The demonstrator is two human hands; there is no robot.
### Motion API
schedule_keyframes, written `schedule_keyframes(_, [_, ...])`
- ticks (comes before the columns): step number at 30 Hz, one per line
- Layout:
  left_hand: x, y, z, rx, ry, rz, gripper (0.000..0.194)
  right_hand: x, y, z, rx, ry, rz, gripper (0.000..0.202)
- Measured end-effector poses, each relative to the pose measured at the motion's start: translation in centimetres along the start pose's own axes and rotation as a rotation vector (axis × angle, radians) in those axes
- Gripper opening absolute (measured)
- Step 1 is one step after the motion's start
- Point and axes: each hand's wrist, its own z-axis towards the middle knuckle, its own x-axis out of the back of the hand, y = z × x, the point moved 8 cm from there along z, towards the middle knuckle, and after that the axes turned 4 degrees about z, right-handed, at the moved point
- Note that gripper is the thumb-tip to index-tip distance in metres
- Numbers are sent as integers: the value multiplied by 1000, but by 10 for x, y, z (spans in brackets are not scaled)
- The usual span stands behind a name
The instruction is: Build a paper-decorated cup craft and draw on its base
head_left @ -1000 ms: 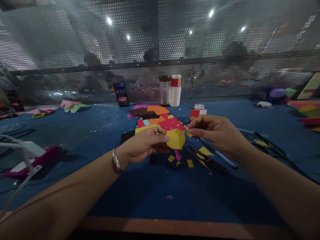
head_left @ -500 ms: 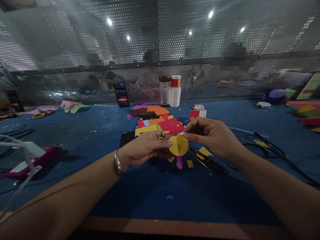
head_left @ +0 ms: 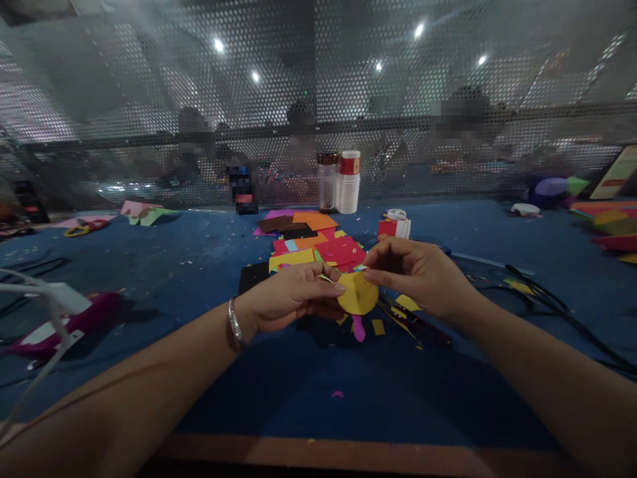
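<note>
Between my hands is a round yellow paper cutout (head_left: 359, 295), with a purple paper strip (head_left: 359, 328) sticking out below it. My left hand (head_left: 303, 290) pinches the cutout's left edge between thumb and fingers. At its upper right edge, the thumb and forefinger of my right hand (head_left: 411, 271) are pressed together; whether they grip the paper's edge or a tiny piece there I cannot make out. Dark-handled scissors (head_left: 423, 325) lie on the table under my right hand, among yellow paper scraps (head_left: 379, 326).
Coloured paper sheets (head_left: 303, 239) are piled beyond my hands. Farther back stand a clear bottle (head_left: 327, 186) and stacked paper cups (head_left: 349, 189). A magenta tool with a cable (head_left: 89, 322) lies at left, a black cable (head_left: 542, 295) at right. A perforated metal screen (head_left: 279, 93) rises behind.
The yellow cutout has shifted slightly down and right and tilted a little. My right hand has moved slightly left and down along its upper edge; my left hand keeps its pinch.
</note>
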Motion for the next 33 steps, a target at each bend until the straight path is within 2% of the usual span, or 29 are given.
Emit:
schedule_keyframes(12, [2, -1, 0, 18, 1, 2, 24, 2, 2, 0, -31, -1, -16, 28])
schedule_keyframes(21, [1, 0, -1, 0, -7, -5, 23, -2, 9, -1, -58, -50, -11, 29])
schedule_keyframes(28, [6, 2, -1, 4, 23, 3, 20, 8, -4, 1, -42, 57, -37, 27])
schedule_keyframes(33, [20, 14, -1, -50, 121, -97, 14, 21, 4, 3, -57, 138, -97, 25])
